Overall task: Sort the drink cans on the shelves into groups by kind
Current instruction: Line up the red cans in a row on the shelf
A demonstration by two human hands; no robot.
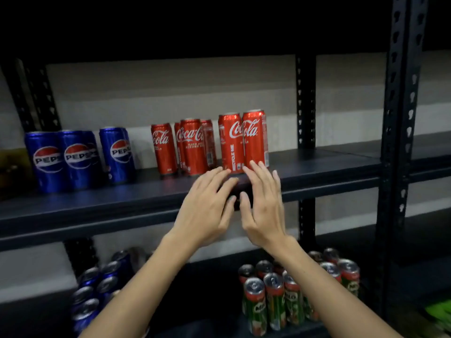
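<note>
Two red Coca-Cola cans [242,141] stand side by side on the upper shelf [317,167]. Just in front of them, my left hand [207,203] and my right hand [261,203] hover with straight fingers, the fingertips close to the cans' bases and holding nothing. Left of that pair stands a cluster of several more Coca-Cola cans [186,147]. Blue Pepsi cans [78,157] stand at the shelf's left end. On the lower shelf are green Milo cans [280,296] at the right and more blue cans [97,289] at the left.
A black perforated upright [400,118] of the rack rises at the right, with another [305,101] behind the shelf. The upper shelf's right part holds nothing. Something green [439,313] shows at the lower right edge.
</note>
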